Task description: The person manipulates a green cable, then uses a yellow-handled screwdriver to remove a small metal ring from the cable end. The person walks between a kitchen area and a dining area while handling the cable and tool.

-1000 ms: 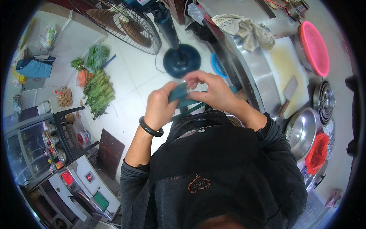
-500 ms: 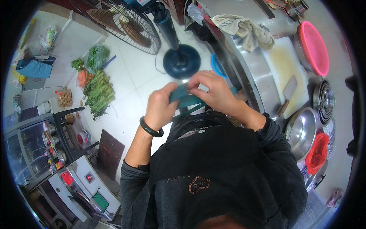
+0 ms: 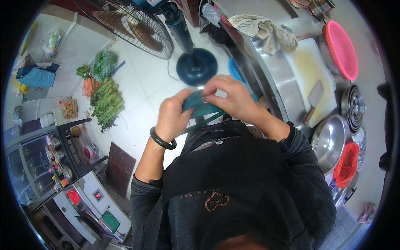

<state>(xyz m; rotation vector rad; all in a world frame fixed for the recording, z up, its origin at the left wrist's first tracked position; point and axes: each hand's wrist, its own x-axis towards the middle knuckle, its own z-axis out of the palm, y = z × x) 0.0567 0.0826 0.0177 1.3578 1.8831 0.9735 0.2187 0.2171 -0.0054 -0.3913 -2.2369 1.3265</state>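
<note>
My left hand, with a dark bangle at the wrist, is closed on a blue-green, strip-like thing in front of my waist. Its kind I cannot make out. Part of it shows beyond my right hand, and a darker narrow band of it slants below both hands. My right thumb and forefinger pinch at its upper edge, close to the left fingertips; what lies exactly between them is partly hidden.
To the right, a steel counter holds a cutting board with a cleaver, a pink basket and a steel basin. A standing fan is ahead. Leafy greens and carrots lie on the floor at left.
Both hands stay almost in place on the blue-green thing, with only a small shift of the right fingers. The whole view has shifted slightly.
</note>
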